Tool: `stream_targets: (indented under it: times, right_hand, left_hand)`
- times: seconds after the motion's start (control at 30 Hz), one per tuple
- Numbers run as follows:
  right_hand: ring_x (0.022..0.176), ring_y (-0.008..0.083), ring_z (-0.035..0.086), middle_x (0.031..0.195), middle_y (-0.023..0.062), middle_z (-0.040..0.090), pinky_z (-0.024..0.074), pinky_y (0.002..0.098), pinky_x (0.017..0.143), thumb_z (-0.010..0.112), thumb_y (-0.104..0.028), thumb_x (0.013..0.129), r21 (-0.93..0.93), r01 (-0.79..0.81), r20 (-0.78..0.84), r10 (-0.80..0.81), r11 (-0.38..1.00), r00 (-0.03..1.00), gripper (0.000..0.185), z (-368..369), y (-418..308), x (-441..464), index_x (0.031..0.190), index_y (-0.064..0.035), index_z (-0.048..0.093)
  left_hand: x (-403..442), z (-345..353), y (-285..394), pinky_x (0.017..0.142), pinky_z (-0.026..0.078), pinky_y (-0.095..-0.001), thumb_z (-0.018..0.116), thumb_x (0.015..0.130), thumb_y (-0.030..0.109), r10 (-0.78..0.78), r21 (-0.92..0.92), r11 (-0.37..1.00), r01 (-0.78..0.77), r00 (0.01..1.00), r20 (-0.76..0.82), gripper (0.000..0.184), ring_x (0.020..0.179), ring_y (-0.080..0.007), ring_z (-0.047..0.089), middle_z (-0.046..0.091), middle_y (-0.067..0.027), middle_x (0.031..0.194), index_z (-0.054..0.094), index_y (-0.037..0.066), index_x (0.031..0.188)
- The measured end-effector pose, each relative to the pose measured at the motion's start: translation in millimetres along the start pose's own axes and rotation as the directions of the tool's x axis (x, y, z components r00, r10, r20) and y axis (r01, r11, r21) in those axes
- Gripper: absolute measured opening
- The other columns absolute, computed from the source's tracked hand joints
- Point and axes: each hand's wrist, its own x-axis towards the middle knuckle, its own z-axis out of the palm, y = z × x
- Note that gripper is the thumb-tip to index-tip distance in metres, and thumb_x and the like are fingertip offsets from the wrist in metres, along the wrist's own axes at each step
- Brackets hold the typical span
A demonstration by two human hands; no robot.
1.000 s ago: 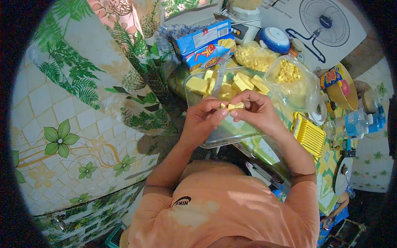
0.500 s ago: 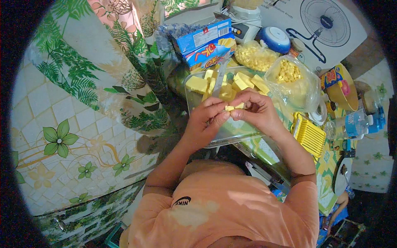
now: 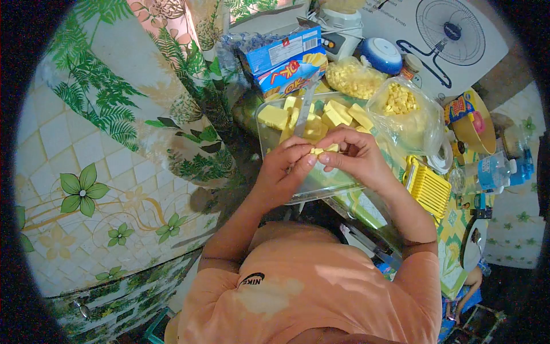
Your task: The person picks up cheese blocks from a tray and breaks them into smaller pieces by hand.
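My left hand [image 3: 285, 170] and my right hand [image 3: 362, 159] meet over the near part of a clear plastic tray [image 3: 309, 190]. Their thumbs and fingertips pinch small pieces of what looks like yellow cheese [image 3: 324, 149] between them. Larger yellow blocks [image 3: 273, 117] lie in the far part of the tray, beyond my fingers. A flat metal blade [image 3: 303, 116], probably a knife, leans across the tray's far edge, its lower end near my left fingers. My fingers partly hide the pieces.
Behind the tray stands a blue biscuit box [image 3: 286, 63]. Bags of yellow cubes [image 3: 355, 78] and a blue bowl [image 3: 381, 55] are at the back. To the right are a yellow slotted slicer [image 3: 427, 188], a yellow tub [image 3: 480, 123] and a plastic bottle [image 3: 494, 174].
My fingers have shifted slightly around the small pieces, and my left thumb has moved a little. The blocks, the tray and the blade stay where they were.
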Motion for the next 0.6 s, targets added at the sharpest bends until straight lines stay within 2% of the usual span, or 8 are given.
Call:
stream_targets:
  times: [0.1, 0.2, 0.3, 0.43, 0.53, 0.6]
  right_hand:
    - [0.077, 0.0116, 0.059, 0.093, 0.0042, 0.058, 0.0514, 0.0246, 0.066, 0.067, -0.006, 0.080, 0.124, -0.035, 0.034, 0.031, 0.992, 0.999, 0.017, 0.3, -2.7, 0.2, 0.097, -0.0020, 0.063]
    - [0.076, 0.0113, 0.059, 0.092, 0.0040, 0.059, 0.0510, 0.0249, 0.065, 0.067, -0.007, 0.081, 0.145, -0.069, 0.044, 0.064, 0.987, 0.997, 0.017, -1.1, -1.0, 0.9, 0.097, -0.0015, 0.062]
    - [0.076, 0.0110, 0.059, 0.091, 0.0036, 0.058, 0.0506, 0.0248, 0.064, 0.067, -0.006, 0.080, 0.098, -0.083, 0.060, 0.077, 0.992, 0.995, 0.017, -3.5, -1.7, 0.5, 0.096, -0.0011, 0.061]
    - [0.076, 0.0107, 0.058, 0.090, 0.0035, 0.057, 0.0500, 0.0244, 0.063, 0.068, -0.006, 0.080, 0.071, -0.030, 0.071, 0.025, 0.997, 0.997, 0.017, -4.7, 2.1, 0.9, 0.095, -0.0017, 0.061]
    - [0.076, 0.0107, 0.058, 0.090, 0.0036, 0.056, 0.0501, 0.0241, 0.063, 0.068, -0.007, 0.080, 0.063, 0.017, 0.084, -0.022, 0.998, 0.996, 0.017, -1.5, 0.8, 0.7, 0.095, -0.0022, 0.061]
    - [0.076, 0.0106, 0.058, 0.091, 0.0036, 0.056, 0.0505, 0.0237, 0.063, 0.068, -0.007, 0.080, 0.044, 0.050, 0.084, -0.053, 0.998, 0.995, 0.017, -0.7, 2.0, 1.0, 0.094, -0.0025, 0.062]
  left_hand:
    - [-0.9, 1.7, -2.7, 0.063, 0.041, -0.0255, 0.057, 0.086, 0.010, -0.036, -0.103, 0.994, 0.036, 0.999, -0.003, 0.017, 0.073, -0.0155, 0.053, 0.058, -0.0088, 0.087, 0.062, -0.002, 0.097]
    - [-1.0, 1.4, -2.1, 0.062, 0.040, -0.0247, 0.058, 0.086, 0.011, -0.086, -0.144, 0.986, 0.087, 0.996, 0.010, 0.017, 0.071, -0.0138, 0.052, 0.058, -0.0074, 0.086, 0.062, -0.001, 0.097]
    - [-0.2, 1.2, -0.2, 0.061, 0.039, -0.0241, 0.059, 0.086, 0.011, -0.089, -0.144, 0.985, 0.091, 0.996, 0.021, 0.017, 0.070, -0.0126, 0.051, 0.057, -0.0065, 0.085, 0.063, -0.001, 0.096]
    - [-0.4, -0.1, -0.7, 0.061, 0.039, -0.0241, 0.058, 0.086, 0.011, -0.068, -0.108, 0.992, 0.071, 0.997, 0.031, 0.017, 0.070, -0.0123, 0.051, 0.057, -0.0065, 0.085, 0.063, -0.001, 0.097]
    - [-1.8, 1.0, -3.3, 0.062, 0.040, -0.0244, 0.058, 0.086, 0.010, -0.063, -0.182, 0.981, 0.063, 0.998, 0.009, 0.016, 0.071, -0.0128, 0.051, 0.057, -0.0067, 0.086, 0.062, -0.002, 0.096]
    - [-2.0, -0.8, -5.4, 0.063, 0.041, -0.0247, 0.057, 0.086, 0.010, -0.062, -0.166, 0.984, 0.066, 0.998, 0.024, 0.016, 0.072, -0.0130, 0.052, 0.057, -0.0070, 0.086, 0.062, -0.002, 0.095]
